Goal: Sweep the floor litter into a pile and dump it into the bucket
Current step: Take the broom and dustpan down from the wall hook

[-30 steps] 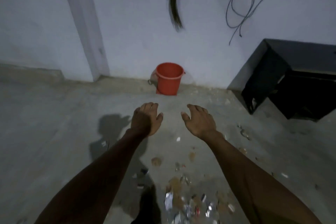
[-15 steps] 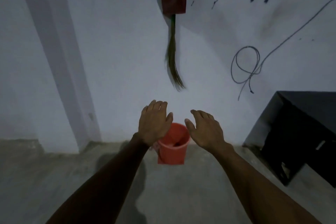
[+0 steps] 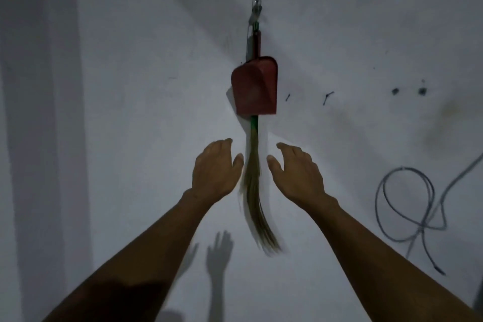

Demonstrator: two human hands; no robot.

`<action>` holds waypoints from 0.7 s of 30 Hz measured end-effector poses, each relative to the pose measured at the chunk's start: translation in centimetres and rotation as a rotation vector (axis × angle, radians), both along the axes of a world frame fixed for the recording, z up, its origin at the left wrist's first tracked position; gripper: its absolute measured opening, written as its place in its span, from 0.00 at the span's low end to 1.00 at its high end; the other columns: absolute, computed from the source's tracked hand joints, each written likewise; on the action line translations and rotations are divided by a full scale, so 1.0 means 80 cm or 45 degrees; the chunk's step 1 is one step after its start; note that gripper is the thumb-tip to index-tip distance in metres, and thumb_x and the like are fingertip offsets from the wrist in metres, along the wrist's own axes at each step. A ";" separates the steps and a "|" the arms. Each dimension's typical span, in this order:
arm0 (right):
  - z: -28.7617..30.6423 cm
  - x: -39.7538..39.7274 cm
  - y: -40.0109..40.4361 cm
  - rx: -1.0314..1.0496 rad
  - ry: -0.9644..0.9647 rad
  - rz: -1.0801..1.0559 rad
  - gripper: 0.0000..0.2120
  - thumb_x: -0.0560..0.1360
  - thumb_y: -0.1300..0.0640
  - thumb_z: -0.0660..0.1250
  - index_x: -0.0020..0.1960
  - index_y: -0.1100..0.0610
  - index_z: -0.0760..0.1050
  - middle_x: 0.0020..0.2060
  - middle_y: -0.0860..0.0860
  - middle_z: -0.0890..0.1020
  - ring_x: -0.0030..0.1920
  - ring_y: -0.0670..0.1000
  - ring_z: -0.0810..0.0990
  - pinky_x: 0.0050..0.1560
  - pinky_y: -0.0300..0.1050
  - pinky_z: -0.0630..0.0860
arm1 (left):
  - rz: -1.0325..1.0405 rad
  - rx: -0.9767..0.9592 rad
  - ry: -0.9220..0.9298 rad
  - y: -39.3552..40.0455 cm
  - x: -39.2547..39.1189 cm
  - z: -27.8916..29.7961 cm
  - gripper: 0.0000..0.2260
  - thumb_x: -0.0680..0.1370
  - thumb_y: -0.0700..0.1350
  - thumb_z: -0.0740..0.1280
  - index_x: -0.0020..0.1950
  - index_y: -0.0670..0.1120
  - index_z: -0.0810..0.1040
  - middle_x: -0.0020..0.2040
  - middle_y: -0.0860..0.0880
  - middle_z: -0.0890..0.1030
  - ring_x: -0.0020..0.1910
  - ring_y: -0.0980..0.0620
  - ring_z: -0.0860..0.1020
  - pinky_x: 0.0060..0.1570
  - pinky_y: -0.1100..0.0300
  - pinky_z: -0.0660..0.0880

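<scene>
Head view of the wall where the sweeping tools hang. A red dustpan (image 3: 254, 86) hangs by its handle from a metal hook (image 3: 256, 9) at 12 o'clock of the frame centre, and a soft grass broom (image 3: 252, 185) hangs behind it, its green handle showing just below the pan and its bristles trailing toward 6 o'clock. Compared with half a second earlier, the view has tilted upward: the orange bucket and the floor, then visible low between the hands, have left the frame, and the dustpan has come from the top edge to the upper middle. Both arms have risen with it. The left hand (image 3: 215, 170) now lies at 9 o'clock of the bristles and the right hand (image 3: 296, 172) at 3 o'clock, each near the broom but apart from it, fingers loosely extended and thumbs turned inward, holding nothing. A looped grey cable (image 3: 407, 206) hangs on the wall at 3 o'clock, well apart from the tools; shadows of the arms fall on the wall toward 6 o'clock. The litter and the bucket are out of view, below the frame. Judged from this, the task is at its opening step: fetching the tools. No sweeping has been done, and the next move probably calls for lifting broom and pan off the shared hook without dropping either.
</scene>
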State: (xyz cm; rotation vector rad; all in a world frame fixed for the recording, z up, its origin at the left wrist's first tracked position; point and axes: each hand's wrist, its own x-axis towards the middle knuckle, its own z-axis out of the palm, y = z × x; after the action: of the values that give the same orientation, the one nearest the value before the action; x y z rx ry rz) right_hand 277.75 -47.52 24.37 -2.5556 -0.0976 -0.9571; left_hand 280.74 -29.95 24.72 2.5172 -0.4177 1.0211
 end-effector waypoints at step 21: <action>0.295 0.426 -0.088 0.634 -0.489 0.427 0.21 0.83 0.47 0.55 0.71 0.57 0.68 0.62 0.49 0.75 0.58 0.49 0.74 0.57 0.45 0.71 | -0.396 -0.675 -0.159 -0.083 0.458 0.331 0.20 0.82 0.55 0.56 0.62 0.41 0.73 0.55 0.44 0.77 0.54 0.44 0.75 0.51 0.53 0.70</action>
State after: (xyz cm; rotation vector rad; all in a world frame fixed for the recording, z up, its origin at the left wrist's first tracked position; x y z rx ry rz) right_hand 311.80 -54.59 47.94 -1.8147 -0.3387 -1.1517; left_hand 317.40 -36.62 51.19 1.8613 -0.4814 1.0082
